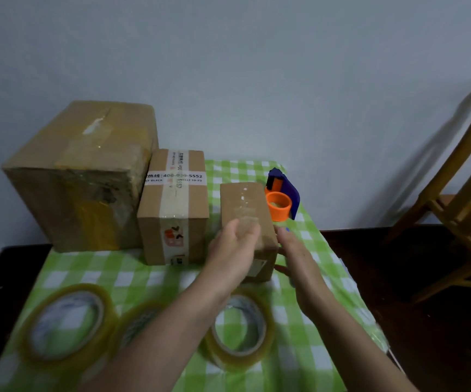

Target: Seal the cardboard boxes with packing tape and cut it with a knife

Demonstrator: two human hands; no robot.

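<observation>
the small box (247, 222) stood on the green checked tabletop (143, 275), right of the middle box (173, 205) and the big box (84, 176). the left hand (232, 256) lay against the small box's near left corner, fingers loosely spread, its grip open and closed on nothing. the right hand (296, 256) touched the box's right side, fingers extended, thumb at the lower edge; that grip was open too. both hands were blurred. three tape rolls lay flat at the front: one at left (61, 323), one half hidden under the left forearm (138, 321), one between the arms (240, 329). a blue and orange tape dispenser (281, 198) sat just behind the small box. a wooden chair (466, 193) stood well apart at right.
</observation>
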